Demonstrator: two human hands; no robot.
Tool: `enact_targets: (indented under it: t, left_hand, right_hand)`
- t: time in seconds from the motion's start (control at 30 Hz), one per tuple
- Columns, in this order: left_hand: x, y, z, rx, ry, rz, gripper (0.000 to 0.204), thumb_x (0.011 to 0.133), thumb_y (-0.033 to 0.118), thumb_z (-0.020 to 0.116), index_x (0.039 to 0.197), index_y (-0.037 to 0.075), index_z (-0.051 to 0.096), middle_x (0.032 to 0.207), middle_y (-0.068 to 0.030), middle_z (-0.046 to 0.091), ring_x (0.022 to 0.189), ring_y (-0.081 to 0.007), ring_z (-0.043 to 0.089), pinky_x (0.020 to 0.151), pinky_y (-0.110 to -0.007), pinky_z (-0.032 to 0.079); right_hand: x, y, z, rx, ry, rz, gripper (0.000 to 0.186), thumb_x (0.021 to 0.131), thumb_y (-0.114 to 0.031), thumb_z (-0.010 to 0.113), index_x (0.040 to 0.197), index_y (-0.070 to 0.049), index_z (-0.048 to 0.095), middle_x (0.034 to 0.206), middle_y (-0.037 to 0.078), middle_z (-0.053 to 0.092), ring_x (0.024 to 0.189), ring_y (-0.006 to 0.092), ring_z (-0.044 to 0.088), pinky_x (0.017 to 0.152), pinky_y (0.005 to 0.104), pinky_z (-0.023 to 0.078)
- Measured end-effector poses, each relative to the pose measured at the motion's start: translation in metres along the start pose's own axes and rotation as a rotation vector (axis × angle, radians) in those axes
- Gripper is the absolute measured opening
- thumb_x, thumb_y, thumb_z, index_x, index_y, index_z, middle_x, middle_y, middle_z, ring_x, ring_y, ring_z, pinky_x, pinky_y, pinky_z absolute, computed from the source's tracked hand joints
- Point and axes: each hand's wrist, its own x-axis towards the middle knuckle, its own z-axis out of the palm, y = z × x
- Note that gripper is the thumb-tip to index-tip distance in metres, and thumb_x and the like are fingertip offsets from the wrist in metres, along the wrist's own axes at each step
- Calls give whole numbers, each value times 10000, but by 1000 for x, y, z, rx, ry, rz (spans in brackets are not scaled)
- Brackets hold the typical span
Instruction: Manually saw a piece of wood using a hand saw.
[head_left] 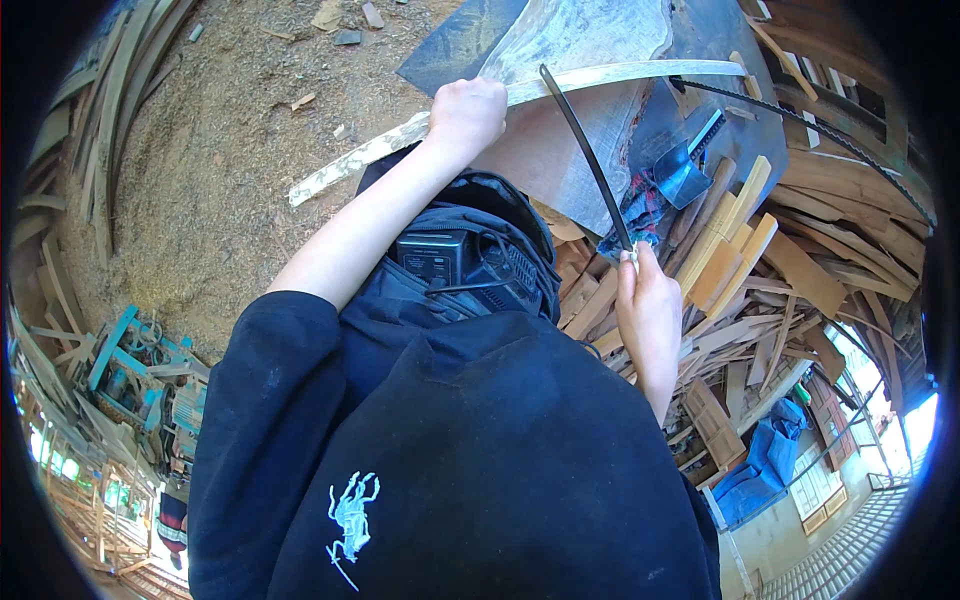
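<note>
My left hand [467, 118] is closed around a long, pale wooden strip [600, 74] with a rough, bark-like edge. The strip runs from the sawdust on the left across a large grey wooden slab [550, 150] to the right. In my right hand [650, 315] is a long, slim, slightly curved black tool [585, 140], gripped at its near end. Its far tip overlaps the strip in this view; whether they touch I cannot tell. The tool's exact kind is unclear.
A black bag [500, 200] holding a black electronic box [432, 258] lies against my lap. Loose boards and offcuts [730, 250] pile up at right, beside a dark blue shiny object [683, 178] and crumpled cloth. Sawdust-covered ground [230, 170] spreads left, near a teal machine [125, 360].
</note>
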Motion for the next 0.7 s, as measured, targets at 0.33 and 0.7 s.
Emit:
enact_targets:
  t: [0.33, 0.7]
  left_hand:
    - [-1, -2, 10, 0, 122, 45, 108, 644, 59, 557, 716, -13, 593, 689, -177, 617, 659, -290, 631, 582, -354, 514]
    - [-2, 2, 16, -6, 164, 39, 110, 635, 53, 558, 709, -25, 580, 664, -186, 610, 639, -299, 628, 574, -359, 513]
  right_hand:
    - [11, -6, -5, -44, -52, 10, 179, 837, -172, 453, 909, -17, 507, 663, 246, 557, 667, 403, 560, 599, 478, 433]
    - [59, -19, 22, -75, 60, -204, 167, 830, -156, 450, 829, 3, 503, 654, 248, 561, 669, 401, 563, 607, 474, 441]
